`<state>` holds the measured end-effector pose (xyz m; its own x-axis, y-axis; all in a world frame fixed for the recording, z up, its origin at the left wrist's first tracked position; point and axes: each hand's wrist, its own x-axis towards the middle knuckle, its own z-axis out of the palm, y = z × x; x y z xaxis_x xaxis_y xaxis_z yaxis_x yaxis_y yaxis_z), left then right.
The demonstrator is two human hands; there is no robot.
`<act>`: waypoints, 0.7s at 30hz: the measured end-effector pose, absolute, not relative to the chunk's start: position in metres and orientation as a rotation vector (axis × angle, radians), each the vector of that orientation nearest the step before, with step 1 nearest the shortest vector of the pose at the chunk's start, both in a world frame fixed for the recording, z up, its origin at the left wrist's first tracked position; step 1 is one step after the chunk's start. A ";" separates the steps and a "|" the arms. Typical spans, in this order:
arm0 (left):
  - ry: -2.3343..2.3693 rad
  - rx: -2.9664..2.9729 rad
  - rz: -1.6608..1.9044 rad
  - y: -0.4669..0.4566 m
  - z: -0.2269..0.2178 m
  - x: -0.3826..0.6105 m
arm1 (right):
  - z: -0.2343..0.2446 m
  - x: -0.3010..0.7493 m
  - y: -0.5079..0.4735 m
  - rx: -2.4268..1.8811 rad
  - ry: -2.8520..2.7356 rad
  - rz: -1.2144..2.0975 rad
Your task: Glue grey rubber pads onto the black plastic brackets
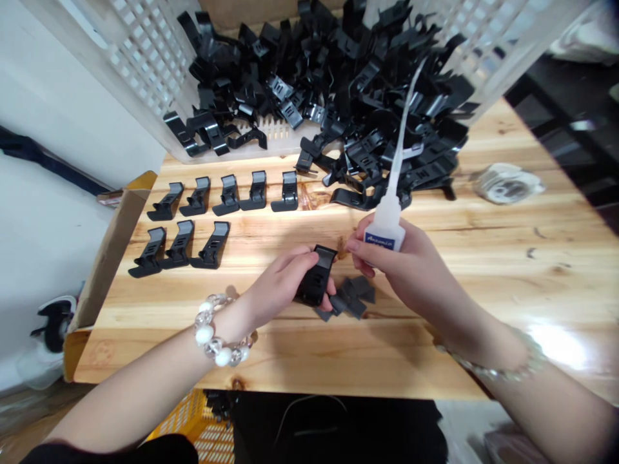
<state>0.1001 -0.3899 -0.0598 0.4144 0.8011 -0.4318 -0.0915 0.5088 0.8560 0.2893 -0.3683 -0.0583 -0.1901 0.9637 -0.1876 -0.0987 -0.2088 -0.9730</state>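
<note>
My left hand [290, 277] is closed round a black plastic clip [316, 277], thumb on the upper end where a grey patch shows. In my right hand [394, 248] is a white glue bottle [385, 225] with a blue label, held upright, its long thin nozzle [402, 135] pointing up and away from the clip. Beneath the left hand lie several small dark grey pads [355, 296] in a loose pile. Two rows of similar black clips [217, 245] with grey patches lie on the table to the left.
A white perforated crate [145, 58] at the back spills a heap of black clips [377, 142] onto the wooden table [411, 361]. A roll of tape [505, 183] lies at the right. A cardboard box [109, 251] stands by the left edge, and a yellow basket [193, 419] is below.
</note>
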 end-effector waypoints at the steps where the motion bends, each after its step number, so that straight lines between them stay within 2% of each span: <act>1: 0.984 0.861 0.659 -0.390 -0.060 0.100 | -0.058 0.289 -0.368 -1.179 -1.149 1.546; 12: 0.994 0.938 0.704 -0.389 -0.053 0.096 | -0.056 0.287 -0.367 -1.182 -1.149 1.536; 18: 1.309 1.087 1.070 -0.363 -0.024 0.064 | -0.058 0.287 -0.367 -1.135 -1.095 1.556; 21: 1.404 1.114 1.027 -0.351 -0.017 0.046 | -0.058 0.288 -0.367 -1.143 -1.107 1.559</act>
